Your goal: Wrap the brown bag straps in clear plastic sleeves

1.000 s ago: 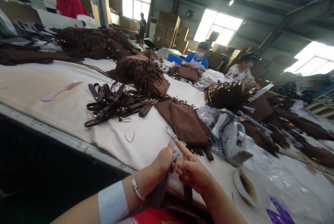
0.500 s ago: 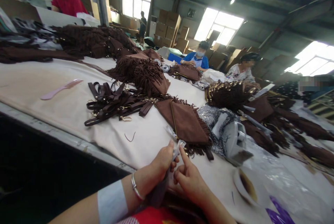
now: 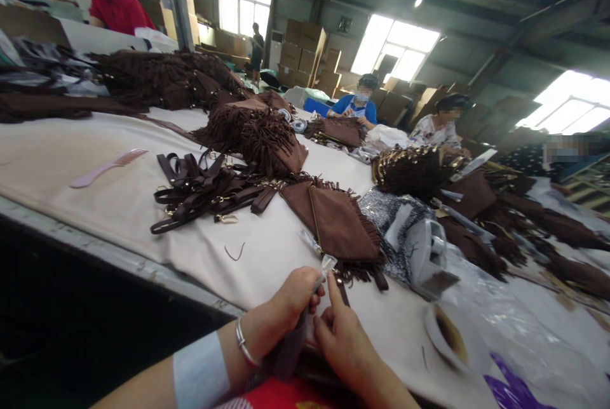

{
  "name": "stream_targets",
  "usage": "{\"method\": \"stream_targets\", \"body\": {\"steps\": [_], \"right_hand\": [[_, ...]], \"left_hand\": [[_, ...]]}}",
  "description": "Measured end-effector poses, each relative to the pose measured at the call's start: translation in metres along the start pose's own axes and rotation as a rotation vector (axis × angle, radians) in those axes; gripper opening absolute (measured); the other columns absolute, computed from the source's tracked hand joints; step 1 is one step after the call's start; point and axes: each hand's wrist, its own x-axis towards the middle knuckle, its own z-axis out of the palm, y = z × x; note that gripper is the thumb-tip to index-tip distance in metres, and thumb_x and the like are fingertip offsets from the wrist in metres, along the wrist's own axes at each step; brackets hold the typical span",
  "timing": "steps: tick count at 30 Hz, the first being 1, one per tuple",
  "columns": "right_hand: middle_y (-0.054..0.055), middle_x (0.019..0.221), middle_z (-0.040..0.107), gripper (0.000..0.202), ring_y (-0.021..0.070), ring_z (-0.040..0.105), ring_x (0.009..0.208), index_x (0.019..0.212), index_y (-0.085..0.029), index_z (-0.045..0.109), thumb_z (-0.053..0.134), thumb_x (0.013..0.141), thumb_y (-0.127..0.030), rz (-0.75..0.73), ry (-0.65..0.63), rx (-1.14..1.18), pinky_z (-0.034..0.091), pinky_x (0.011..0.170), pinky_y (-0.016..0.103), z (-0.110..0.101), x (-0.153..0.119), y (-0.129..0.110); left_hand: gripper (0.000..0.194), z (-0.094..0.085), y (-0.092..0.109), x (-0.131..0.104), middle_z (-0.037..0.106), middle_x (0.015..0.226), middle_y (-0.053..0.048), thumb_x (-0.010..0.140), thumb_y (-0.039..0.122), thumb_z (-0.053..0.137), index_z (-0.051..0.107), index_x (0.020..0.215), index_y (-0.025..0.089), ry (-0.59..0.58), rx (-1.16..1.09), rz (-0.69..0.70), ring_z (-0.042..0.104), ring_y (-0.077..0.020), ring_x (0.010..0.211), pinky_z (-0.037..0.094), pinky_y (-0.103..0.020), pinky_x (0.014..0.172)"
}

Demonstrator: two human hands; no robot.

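My left hand (image 3: 299, 291) is closed round a narrow strip in clear plastic wrap (image 3: 328, 263), whose crumpled end sticks out above the thumb. Below the fist hangs a dark brown band (image 3: 290, 345), partly hidden by my wrist. My right hand (image 3: 340, 333) has its index finger stretched up beside the plastic end, apparently touching it; the other fingers are curled, with nothing visible in them. Just beyond lies a brown fringed bag (image 3: 340, 221) with a gold zip. A heap of dark straps with gold clasps (image 3: 210, 196) rests left of it.
A pink comb (image 3: 107, 167) lies on the cloth-covered table (image 3: 143, 256). Fringed bags (image 3: 252, 139) are piled farther back. At right are a tape dispenser (image 3: 426, 260), a tape roll (image 3: 448, 336) and plastic film (image 3: 519, 326). Several people work across the table.
My right hand has shifted slightly down, its index finger still raised by the plastic end. A dark strap piece now shows beside that finger. The view has tilted a little.
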Motion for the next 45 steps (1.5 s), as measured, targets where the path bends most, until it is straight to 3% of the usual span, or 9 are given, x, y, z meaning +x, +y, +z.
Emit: {"method": "stream_targets", "body": {"steps": [6, 16, 23, 26, 29, 32, 36, 39, 45], "right_hand": [[-0.002, 0.06, 0.059, 0.081, 0.0193, 0.058, 0.058, 0.153, -0.01, 0.006, 0.047, 0.084, -0.022, -0.003, 0.028, -0.085, 0.038, 0.056, 0.03, 0.004, 0.0, 0.002], [0.006, 0.069, 0.066, 0.083, 0.0237, 0.063, 0.067, 0.152, -0.004, 0.007, 0.048, 0.083, -0.024, -0.039, 0.053, -0.144, 0.047, 0.066, 0.033, 0.007, -0.004, 0.009], [0.013, 0.086, 0.072, 0.056, 0.0254, 0.065, 0.076, 0.138, -0.011, 0.049, 0.049, 0.084, -0.027, -0.047, 0.12, -0.228, 0.047, 0.07, 0.034, -0.01, -0.012, 0.004], [0.009, 0.075, 0.07, 0.034, 0.0218, 0.063, 0.068, 0.105, -0.017, 0.07, 0.048, 0.088, -0.036, -0.075, 0.202, -0.16, 0.046, 0.067, 0.032, -0.028, -0.008, -0.001], [0.005, 0.063, 0.064, 0.037, 0.0181, 0.057, 0.06, 0.072, -0.019, 0.067, 0.05, 0.088, -0.048, -0.038, 0.311, -0.019, 0.043, 0.056, 0.028, -0.043, 0.002, 0.0], [0.006, 0.078, 0.067, 0.043, 0.0122, 0.052, 0.049, 0.084, -0.017, 0.065, 0.057, 0.081, -0.059, 0.112, 0.287, 0.286, 0.035, 0.039, 0.023, -0.045, 0.014, 0.002], [0.01, 0.099, 0.066, 0.052, 0.0068, 0.052, 0.045, 0.099, -0.016, 0.061, 0.062, 0.075, -0.062, 0.283, 0.036, 0.684, 0.027, 0.031, 0.016, -0.032, 0.025, 0.0], [0.007, 0.089, 0.067, 0.046, 0.0051, 0.05, 0.045, 0.093, -0.015, 0.062, 0.067, 0.074, -0.057, 0.269, -0.045, 0.818, 0.027, 0.033, 0.015, -0.024, 0.029, -0.003], [-0.006, 0.053, 0.05, 0.031, 0.0052, 0.034, 0.04, 0.069, -0.017, 0.057, 0.071, 0.069, -0.045, 0.226, 0.109, 0.655, 0.021, 0.037, 0.019, -0.031, 0.033, 0.001]], "left_hand": [[0.01, -0.001, -0.002, -0.001, 0.05, 0.06, 0.005, 0.075, 0.028, 0.052, 0.049, 0.074, 0.018, -0.028, -0.043, 0.007, 0.039, -0.0063, 0.042, 0.03, -0.021, 0.041], [0.025, -0.001, -0.008, 0.003, 0.051, 0.061, 0.005, 0.082, 0.043, 0.046, 0.048, 0.076, 0.019, -0.011, -0.047, 0.062, 0.034, -0.0051, 0.039, 0.029, -0.02, 0.038], [0.025, 0.003, -0.009, 0.004, 0.048, 0.054, 0.005, 0.083, 0.038, 0.043, 0.047, 0.067, 0.019, 0.071, 0.064, 0.1, 0.033, -0.0057, 0.035, 0.025, -0.021, 0.035], [0.026, 0.002, -0.01, 0.006, 0.048, 0.053, 0.005, 0.083, 0.039, 0.044, 0.049, 0.067, 0.019, 0.084, 0.076, 0.118, 0.034, -0.006, 0.035, 0.025, -0.021, 0.034], [0.027, 0.002, -0.01, 0.006, 0.048, 0.052, 0.006, 0.083, 0.04, 0.045, 0.049, 0.066, 0.019, 0.117, 0.072, 0.11, 0.033, -0.0055, 0.033, 0.025, -0.021, 0.034], [0.027, 0.001, -0.01, 0.007, 0.048, 0.052, 0.005, 0.083, 0.041, 0.045, 0.049, 0.066, 0.019, 0.122, 0.07, 0.113, 0.032, -0.0054, 0.033, 0.025, -0.021, 0.034], [0.028, 0.0, -0.01, 0.006, 0.048, 0.052, 0.005, 0.083, 0.042, 0.046, 0.049, 0.067, 0.019, 0.111, 0.071, 0.133, 0.034, -0.0061, 0.034, 0.026, -0.021, 0.035], [0.027, -0.001, -0.009, 0.005, 0.047, 0.05, 0.006, 0.082, 0.042, 0.046, 0.049, 0.066, 0.02, 0.116, 0.095, 0.134, 0.035, -0.0069, 0.035, 0.025, -0.021, 0.035], [0.028, 0.0, -0.005, 0.001, 0.047, 0.051, 0.005, 0.08, 0.042, 0.046, 0.051, 0.066, 0.019, 0.102, 0.084, 0.128, 0.034, -0.007, 0.034, 0.025, -0.022, 0.035]]}}
